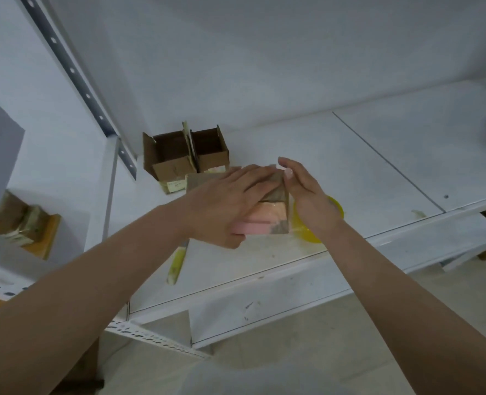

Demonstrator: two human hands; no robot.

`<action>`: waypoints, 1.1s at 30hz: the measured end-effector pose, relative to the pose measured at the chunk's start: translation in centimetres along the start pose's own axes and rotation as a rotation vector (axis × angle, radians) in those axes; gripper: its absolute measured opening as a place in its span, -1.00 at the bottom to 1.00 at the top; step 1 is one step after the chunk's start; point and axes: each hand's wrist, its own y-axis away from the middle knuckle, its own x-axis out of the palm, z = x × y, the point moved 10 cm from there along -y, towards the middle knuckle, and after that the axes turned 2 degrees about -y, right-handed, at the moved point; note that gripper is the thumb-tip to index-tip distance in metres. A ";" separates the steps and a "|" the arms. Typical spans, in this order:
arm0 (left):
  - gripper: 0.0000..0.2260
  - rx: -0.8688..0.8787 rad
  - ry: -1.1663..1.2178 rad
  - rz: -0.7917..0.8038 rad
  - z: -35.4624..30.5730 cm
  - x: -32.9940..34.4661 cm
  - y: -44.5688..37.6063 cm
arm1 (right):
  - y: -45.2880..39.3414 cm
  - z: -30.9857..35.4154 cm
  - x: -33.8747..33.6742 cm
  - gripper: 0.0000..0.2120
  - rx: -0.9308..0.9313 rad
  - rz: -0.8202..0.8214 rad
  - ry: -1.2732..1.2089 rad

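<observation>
A small brown cardboard box stands on the white shelf in the middle of the view, with pink bars showing at its near open side. My left hand lies over the box top with straight fingers, its thumb under the pink bars. My right hand rests against the box's right side, fingers straight and pointing away from me. Much of the box is hidden under my hands.
Two open empty cardboard boxes stand behind at the left. A yellow round container sits just right of the box, partly behind my right wrist. A yellow-handled tool lies near the shelf's front edge. A perforated upright rises at left.
</observation>
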 end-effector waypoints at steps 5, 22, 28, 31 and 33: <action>-0.07 0.047 0.035 -0.070 0.9 -2.0 1.2 | -0.8 3.1 -0.5 -0.66 -0.098 0.047 -0.053; -0.44 -0.134 0.340 -0.181 4.8 5.9 2.7 | 5.0 -5.7 1.5 -0.61 0.402 0.045 -0.145; -0.53 -0.205 0.488 -0.227 5.5 7.8 4.0 | 5.8 -7.4 2.1 -0.68 0.390 0.047 0.161; -0.52 -0.242 0.594 -0.202 5.8 8.8 4.4 | 5.1 -4.6 2.4 -0.57 0.049 0.037 0.394; -0.48 -0.278 0.652 -0.208 6.1 8.9 4.9 | 5.0 -3.0 4.3 -0.67 -0.156 0.126 0.521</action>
